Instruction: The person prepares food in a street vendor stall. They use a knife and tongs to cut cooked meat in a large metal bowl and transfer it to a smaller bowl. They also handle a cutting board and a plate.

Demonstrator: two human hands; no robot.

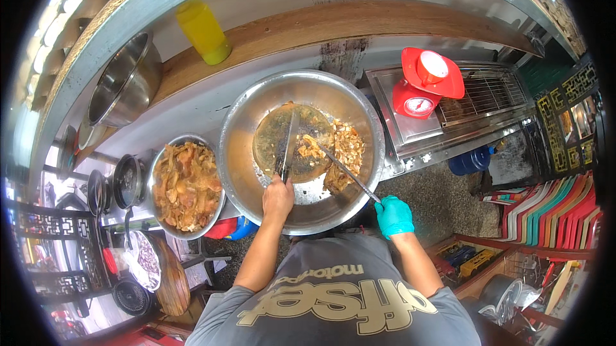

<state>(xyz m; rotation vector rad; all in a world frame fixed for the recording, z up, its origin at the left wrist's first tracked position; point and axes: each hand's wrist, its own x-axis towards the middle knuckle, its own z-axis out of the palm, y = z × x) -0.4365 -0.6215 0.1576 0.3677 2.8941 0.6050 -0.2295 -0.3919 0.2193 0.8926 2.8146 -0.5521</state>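
Before me stands a wide stainless-steel basin [240, 105] with a round chopping board [269, 137] inside it. My bare left hand [278, 199] grips the dark handle of a knife [291, 137], its blade lying over the board. In a teal glove, my right hand [394, 217] holds a long, thin metal utensil, apparently tongs [347, 171]. The utensil's far end reaches a small piece of browned meat [313, 148] on the board, right of the blade. Chopped meat [349, 146] is heaped along the basin's right side, with a larger dark piece [337, 180] below it.
A metal bowl piled with cooked meat [186, 185] stands left of the basin. Pans [129, 180] are farther left. At right, a red kitchen scale [421, 96] sits beside a wire grill rack [481, 93]. A wooden shelf [288, 33] behind holds a yellow container [204, 31].
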